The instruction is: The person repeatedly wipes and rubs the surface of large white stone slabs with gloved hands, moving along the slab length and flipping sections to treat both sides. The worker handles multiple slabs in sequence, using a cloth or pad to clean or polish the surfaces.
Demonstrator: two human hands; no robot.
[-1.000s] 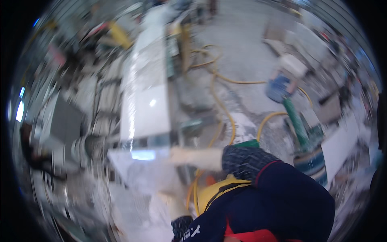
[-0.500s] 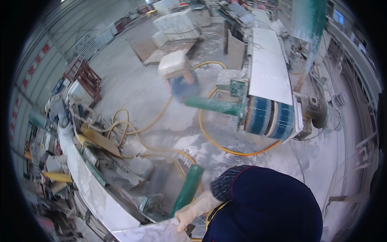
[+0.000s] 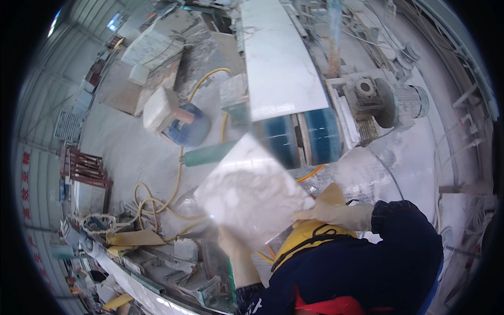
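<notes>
A square white marble-patterned slab [image 3: 252,191] is held up in front of me, tilted so one corner points forward. My left hand [image 3: 234,252], in a pale glove, grips its near-left edge. My right hand [image 3: 331,210], gloved alike, is closed on the slab's right corner. Just beyond the slab is a conveyor end with blue rollers [image 3: 321,137]. A long white slab [image 3: 281,68] lies along that conveyor. The slab in my hands covers part of the rollers and of a green bar [image 3: 207,156]. I wear a yellow apron [image 3: 310,239].
A stool-like blue drum with a wrapped pale block [image 3: 160,113] stands left of the conveyor. A motor [image 3: 391,100] sits at its right. Yellow hose [image 3: 155,205] loops over the floor. Another conveyor line [image 3: 131,275] runs along the lower left. Stacked slabs [image 3: 152,47] stand farther back.
My view has swung to the right and closer to the blue rollers. The square slab has risen from the lower left line toward the middle, and both hands now show on it.
</notes>
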